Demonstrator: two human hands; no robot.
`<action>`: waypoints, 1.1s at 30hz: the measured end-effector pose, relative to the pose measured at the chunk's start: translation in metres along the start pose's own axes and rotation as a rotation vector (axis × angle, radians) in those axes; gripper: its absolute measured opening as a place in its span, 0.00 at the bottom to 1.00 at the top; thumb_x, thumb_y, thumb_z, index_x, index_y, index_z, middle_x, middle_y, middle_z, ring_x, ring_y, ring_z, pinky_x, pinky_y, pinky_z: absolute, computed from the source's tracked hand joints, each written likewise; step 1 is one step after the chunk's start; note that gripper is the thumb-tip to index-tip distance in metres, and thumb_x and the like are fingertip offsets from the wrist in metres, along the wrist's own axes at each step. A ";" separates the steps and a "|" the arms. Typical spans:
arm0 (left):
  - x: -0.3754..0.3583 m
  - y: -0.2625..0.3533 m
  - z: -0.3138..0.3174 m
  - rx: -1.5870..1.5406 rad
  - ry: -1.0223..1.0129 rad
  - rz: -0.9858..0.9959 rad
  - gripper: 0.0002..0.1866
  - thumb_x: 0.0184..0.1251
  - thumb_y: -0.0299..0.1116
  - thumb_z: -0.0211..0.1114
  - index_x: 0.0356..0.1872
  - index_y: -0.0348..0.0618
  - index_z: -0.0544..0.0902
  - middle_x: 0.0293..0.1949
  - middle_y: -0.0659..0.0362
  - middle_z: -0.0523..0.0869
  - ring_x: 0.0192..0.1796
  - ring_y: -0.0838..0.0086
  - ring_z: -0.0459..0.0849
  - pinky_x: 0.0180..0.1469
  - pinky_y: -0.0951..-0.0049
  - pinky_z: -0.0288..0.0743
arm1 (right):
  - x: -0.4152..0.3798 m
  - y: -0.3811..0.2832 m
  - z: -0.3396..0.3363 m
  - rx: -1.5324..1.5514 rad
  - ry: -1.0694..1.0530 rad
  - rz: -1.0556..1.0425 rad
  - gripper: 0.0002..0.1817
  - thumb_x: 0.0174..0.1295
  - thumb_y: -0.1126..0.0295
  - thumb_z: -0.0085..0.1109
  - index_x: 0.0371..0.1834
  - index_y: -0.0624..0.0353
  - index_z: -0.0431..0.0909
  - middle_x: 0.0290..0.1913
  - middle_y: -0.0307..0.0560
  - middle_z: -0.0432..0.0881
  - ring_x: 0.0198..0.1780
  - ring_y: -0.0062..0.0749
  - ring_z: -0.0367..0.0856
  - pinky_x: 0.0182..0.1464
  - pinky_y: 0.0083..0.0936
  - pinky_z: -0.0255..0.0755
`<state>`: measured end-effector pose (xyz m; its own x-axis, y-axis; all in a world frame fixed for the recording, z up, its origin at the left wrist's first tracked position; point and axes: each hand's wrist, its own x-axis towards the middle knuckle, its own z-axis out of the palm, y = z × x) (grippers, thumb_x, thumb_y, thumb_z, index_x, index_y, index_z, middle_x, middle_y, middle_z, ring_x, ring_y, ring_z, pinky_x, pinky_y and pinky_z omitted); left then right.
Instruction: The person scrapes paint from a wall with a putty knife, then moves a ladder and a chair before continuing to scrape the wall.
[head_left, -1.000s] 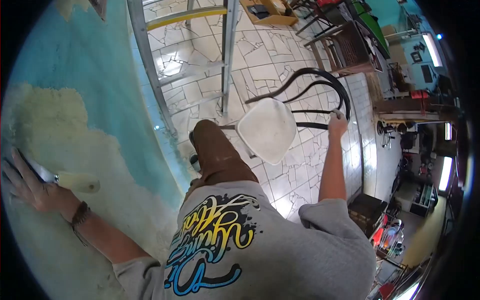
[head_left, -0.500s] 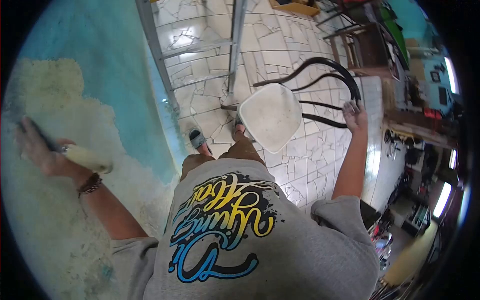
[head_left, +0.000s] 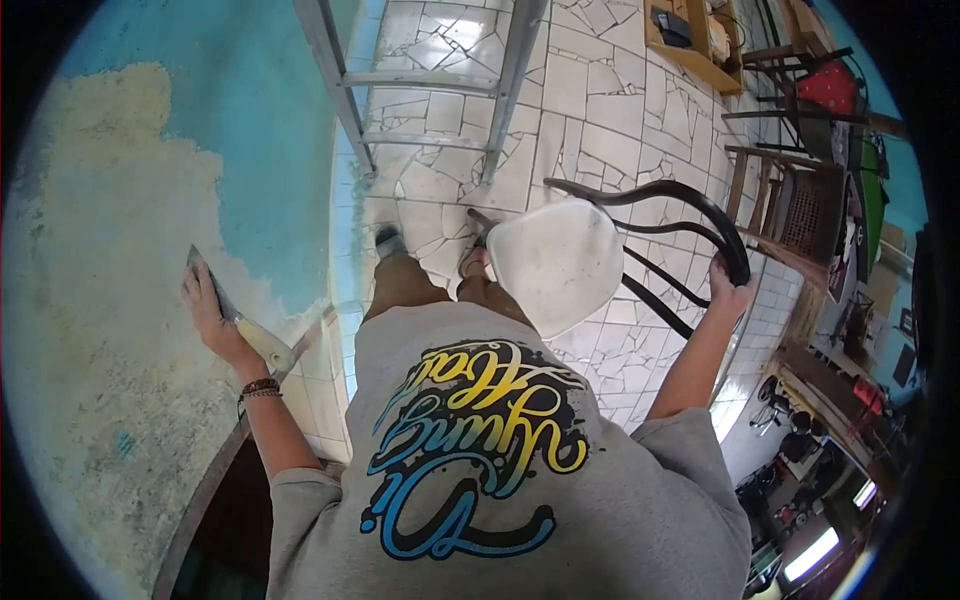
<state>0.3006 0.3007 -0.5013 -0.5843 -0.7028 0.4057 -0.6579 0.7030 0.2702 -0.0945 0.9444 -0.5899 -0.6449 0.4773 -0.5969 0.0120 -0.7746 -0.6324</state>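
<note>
My left hand (head_left: 208, 318) is at the wall (head_left: 120, 210) on the left and holds a putty knife (head_left: 262, 343). The knife's pale handle points toward my body, and its grey pointed blade lies along my fingers. Around it the wall is bare and mottled, with blue paint beyond. On the other side, my right hand (head_left: 731, 287) is closed on the dark curved backrest of a chair (head_left: 558, 262) with a worn white seat. The chair stands right in front of my legs.
A metal ladder (head_left: 420, 80) stands ahead beside the wall, on the cracked-tile floor (head_left: 590, 110). A wooden box (head_left: 690, 45) and a wooden chair with a woven panel (head_left: 805, 210) are at the far right. A dark opening (head_left: 235, 510) lies below the left arm.
My left hand has come in from the far left, closer to my body, with the putty knife. My right hand stays on the chair's backrest. The whole view has shifted.
</note>
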 end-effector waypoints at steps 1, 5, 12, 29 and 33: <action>0.000 0.005 0.003 0.013 -0.024 0.007 0.25 0.66 0.22 0.53 0.65 0.48 0.76 0.67 0.53 0.74 0.71 0.55 0.68 0.71 0.61 0.61 | 0.011 -0.005 0.001 0.000 -0.012 0.023 0.28 0.71 0.50 0.42 0.52 0.69 0.72 0.51 0.65 0.77 0.55 0.56 0.75 0.60 0.54 0.69; 0.017 0.032 0.019 0.007 -0.020 0.026 0.27 0.65 0.22 0.54 0.66 0.51 0.75 0.68 0.53 0.73 0.72 0.54 0.66 0.71 0.61 0.60 | 0.033 -0.025 0.036 -0.052 -0.001 0.009 0.27 0.72 0.50 0.43 0.52 0.68 0.72 0.52 0.64 0.77 0.55 0.55 0.75 0.59 0.54 0.69; 0.054 0.059 0.057 -0.036 -0.081 0.089 0.27 0.64 0.35 0.61 0.66 0.48 0.75 0.68 0.50 0.72 0.71 0.50 0.66 0.71 0.56 0.57 | 0.117 -0.083 0.100 -0.071 -0.021 -0.048 0.25 0.69 0.49 0.52 0.52 0.61 0.75 0.53 0.57 0.78 0.56 0.50 0.75 0.60 0.50 0.69; 0.073 0.327 0.141 -0.146 -0.140 0.291 0.25 0.62 0.32 0.60 0.63 0.53 0.78 0.69 0.53 0.71 0.73 0.51 0.63 0.73 0.49 0.52 | 0.361 -0.183 0.198 -0.104 -0.175 -0.061 0.22 0.66 0.55 0.61 0.52 0.63 0.77 0.51 0.49 0.81 0.57 0.43 0.76 0.65 0.41 0.68; 0.088 0.413 0.155 -0.203 -0.122 0.403 0.26 0.59 0.30 0.62 0.62 0.54 0.79 0.69 0.53 0.71 0.73 0.51 0.63 0.73 0.47 0.51 | 0.377 -0.175 0.217 -0.151 -0.253 -0.050 0.22 0.68 0.60 0.59 0.58 0.65 0.73 0.62 0.51 0.73 0.64 0.43 0.68 0.69 0.41 0.62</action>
<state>-0.0957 0.5126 -0.4893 -0.8337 -0.3683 0.4114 -0.2675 0.9212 0.2825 -0.5056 1.1698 -0.5971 -0.8175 0.3797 -0.4329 0.0768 -0.6731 -0.7355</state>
